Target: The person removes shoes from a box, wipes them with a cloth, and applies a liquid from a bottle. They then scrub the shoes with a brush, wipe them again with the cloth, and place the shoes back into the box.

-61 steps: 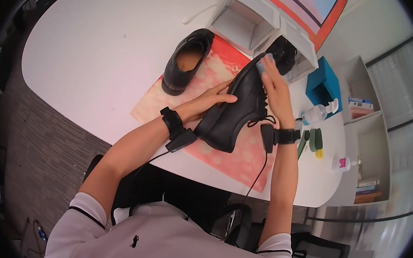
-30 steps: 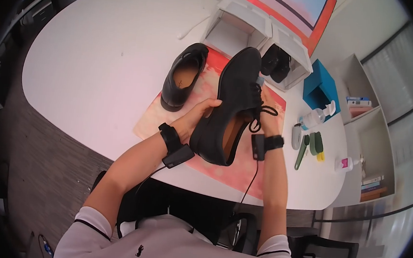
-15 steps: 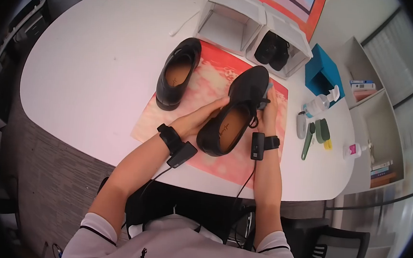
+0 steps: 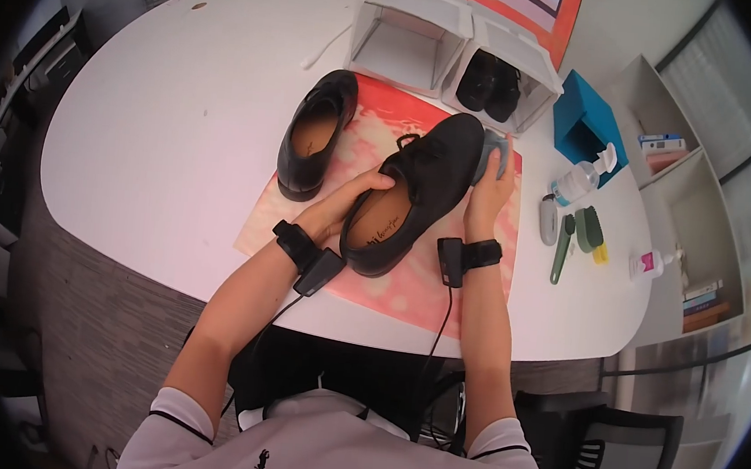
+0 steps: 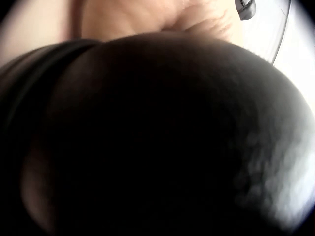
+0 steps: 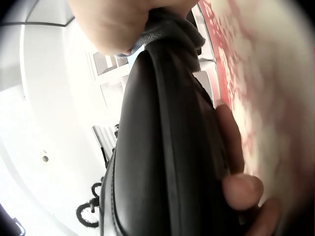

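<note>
A black lace-up shoe (image 4: pixel 448 171) is held above the mat with its opening up and its toe pointing up-right. My left hand (image 4: pixel 347 204) grips its left side, thumb near the opening; the left fingers (image 6: pixel 231 142) show beneath the sole in the right wrist view. My right hand (image 4: pixel 490 195) holds a grey-blue cloth (image 4: pixel 491 152) against the toe's right side. In the right wrist view the cloth (image 6: pixel 170 32) bunches round the toe end. Dark shoe leather (image 5: pixel 197 132) fills most of the left wrist view. A second black shoe (image 4: pixel 299 172) stands on the mat, left.
A pink-red mat (image 4: pixel 388 302) lies on the white table (image 4: pixel 152 164). Behind are an empty box (image 4: pixel 408 47) and a box (image 4: pixel 542 80) holding black shoes. Right are a blue box (image 4: pixel 574 118), a pump bottle (image 4: pixel 575 181), green brushes (image 4: pixel 588 229) and a small white bottle (image 4: pixel 647 263).
The held shoe has rolled from showing its side to opening up, and its toe has swung right. My right hand has moved from the laced side to the toe's outer edge with the cloth.
</note>
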`<state>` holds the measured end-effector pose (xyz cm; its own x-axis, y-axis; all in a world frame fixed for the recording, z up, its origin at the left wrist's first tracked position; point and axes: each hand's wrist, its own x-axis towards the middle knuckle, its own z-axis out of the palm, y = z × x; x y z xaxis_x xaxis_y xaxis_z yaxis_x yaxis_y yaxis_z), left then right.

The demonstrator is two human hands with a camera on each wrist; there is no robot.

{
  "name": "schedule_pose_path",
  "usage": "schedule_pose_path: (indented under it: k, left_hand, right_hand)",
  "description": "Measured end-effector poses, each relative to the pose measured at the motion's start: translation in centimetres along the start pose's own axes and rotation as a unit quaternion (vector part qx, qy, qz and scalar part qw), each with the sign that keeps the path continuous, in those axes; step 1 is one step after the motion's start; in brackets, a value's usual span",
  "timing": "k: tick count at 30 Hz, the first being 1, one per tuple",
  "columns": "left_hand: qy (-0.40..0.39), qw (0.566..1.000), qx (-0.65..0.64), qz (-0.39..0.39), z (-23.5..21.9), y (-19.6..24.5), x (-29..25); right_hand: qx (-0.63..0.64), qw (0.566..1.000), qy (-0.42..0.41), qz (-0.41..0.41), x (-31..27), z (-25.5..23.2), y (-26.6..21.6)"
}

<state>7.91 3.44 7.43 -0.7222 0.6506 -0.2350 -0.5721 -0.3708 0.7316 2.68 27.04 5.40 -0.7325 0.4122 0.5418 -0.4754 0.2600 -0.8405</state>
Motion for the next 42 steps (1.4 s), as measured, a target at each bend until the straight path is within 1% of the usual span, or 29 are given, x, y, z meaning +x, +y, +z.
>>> schedule_pose_path:
  k: [1, 4, 5, 6, 7, 11, 13, 14, 15, 17, 18, 20, 21, 23, 24, 27, 28, 30, 31, 33, 34, 35, 37, 38, 41, 42]
  left_hand:
    - [-0.009, 1.000, 0.011, 0.019, -0.1, -0.4, 0.3]
    - [-0.027, 0.996, 0.045, 0.073, -0.2, -1.1, 1.1]
    - [-0.027, 0.994, 0.056, 0.086, 0.1, -1.0, 1.0]
    - [-0.027, 0.993, 0.066, 0.096, 0.2, -1.1, 0.9]
    - [-0.033, 0.992, 0.069, 0.098, 0.0, -1.4, 1.0]
    - [-0.051, 0.990, 0.090, 0.097, -1.6, -1.9, 2.2]
    - [-0.055, 0.990, 0.096, 0.088, -1.9, -2.2, 2.6]
    - [-0.054, 0.990, 0.095, 0.083, -1.9, -2.2, 2.7]
    - [-0.054, 0.991, 0.095, 0.078, -1.9, -2.3, 2.7]
    - [-0.051, 0.993, 0.081, 0.066, -2.1, -2.1, 2.6]
    - [-0.050, 0.994, 0.072, 0.061, -2.2, -2.1, 2.7]
    - [-0.012, 0.999, 0.029, 0.038, -2.2, -1.9, 2.8]
    - [0.009, 1.000, 0.006, 0.024, -2.5, -1.9, 2.6]
    - [-0.006, 0.998, 0.011, 0.069, -2.4, -2.1, 2.7]
    - [-0.016, 0.996, 0.015, 0.091, -2.3, -2.3, 2.8]
    - [-0.016, 0.999, -0.014, 0.036, -3.4, -2.7, 3.5]
    - [-0.016, 0.999, -0.002, 0.043, -3.2, -2.4, 3.4]
    - [-0.017, 0.998, 0.018, 0.056, -2.7, -2.6, 3.0]
    - [-0.011, 0.998, 0.016, 0.053, -2.7, -2.5, 2.9]
    - [0.002, 0.999, 0.008, 0.048, -2.7, -2.4, 3.0]
    - [-0.004, 0.999, 0.000, 0.051, -2.7, -2.4, 3.1]
    - [-0.010, 0.999, -0.009, 0.052, -2.8, -2.4, 3.2]
    - [-0.015, 0.998, -0.012, 0.054, -3.1, -2.4, 3.2]
    - [-0.017, 0.998, -0.004, 0.054, -3.1, -2.3, 3.3]
    - [-0.010, 0.999, -0.007, 0.040, -3.0, -2.7, 3.4]
    - [-0.004, 0.999, -0.011, 0.037, -3.0, -2.5, 3.5]
  right_hand:
    - [-0.025, 0.999, 0.018, -0.027, 0.4, -0.2, -0.5]
    - [-0.082, 0.983, -0.086, -0.138, 1.3, -0.6, -1.9]
    - [-0.133, 0.964, -0.166, -0.158, 1.3, -0.6, -1.8]
    - [-0.183, 0.936, -0.245, -0.173, 1.2, -0.8, -1.7]
    - [-0.231, 0.899, -0.323, -0.186, 1.0, -1.0, -1.5]
    - [-0.202, 0.913, -0.309, -0.175, 1.5, -1.2, 2.0]
    - [-0.108, 0.946, -0.301, -0.061, 3.1, -1.8, 5.1]
    - [-0.060, 0.954, -0.293, -0.005, 3.8, -2.0, 5.4]
    - [-0.081, 0.954, -0.288, -0.017, 3.9, -2.1, 5.8]
    - [-0.123, 0.952, -0.279, -0.042, 3.2, -1.7, 5.1]
    - [-0.141, 0.947, -0.280, -0.069, 2.8, -1.6, 4.7]
    - [-0.175, 0.934, -0.288, -0.118, 1.0, -1.1, 2.6]
    - [-0.164, 0.931, -0.299, -0.127, 0.1, -0.6, 2.4]
    - [-0.144, 0.925, -0.321, -0.143, -1.4, -0.1, 1.7]
    - [-0.155, 0.926, -0.328, -0.104, -1.3, -0.3, 1.1]
    - [-0.203, 0.911, -0.332, -0.134, 0.7, -1.0, 3.5]
    - [-0.187, 0.926, -0.309, -0.108, 1.3, -1.1, 4.6]
    - [-0.147, 0.944, -0.290, -0.060, 1.9, -0.9, 5.8]
    - [-0.126, 0.951, -0.282, -0.034, 2.0, -0.7, 5.7]
    - [-0.147, 0.944, -0.287, -0.067, 1.4, -0.5, 5.7]
    - [-0.158, 0.940, -0.292, -0.083, 0.8, -0.4, 5.5]
    - [-0.158, 0.932, -0.313, -0.093, 0.2, -0.4, 4.8]
    - [-0.156, 0.916, -0.353, -0.108, -0.7, -0.5, 3.0]
    - [-0.170, 0.917, -0.349, -0.091, -0.5, -0.5, 2.1]
    - [-0.174, 0.905, -0.365, -0.132, 1.4, -0.4, 3.5]
    - [-0.179, 0.905, -0.367, -0.117, 2.1, 0.1, 4.2]
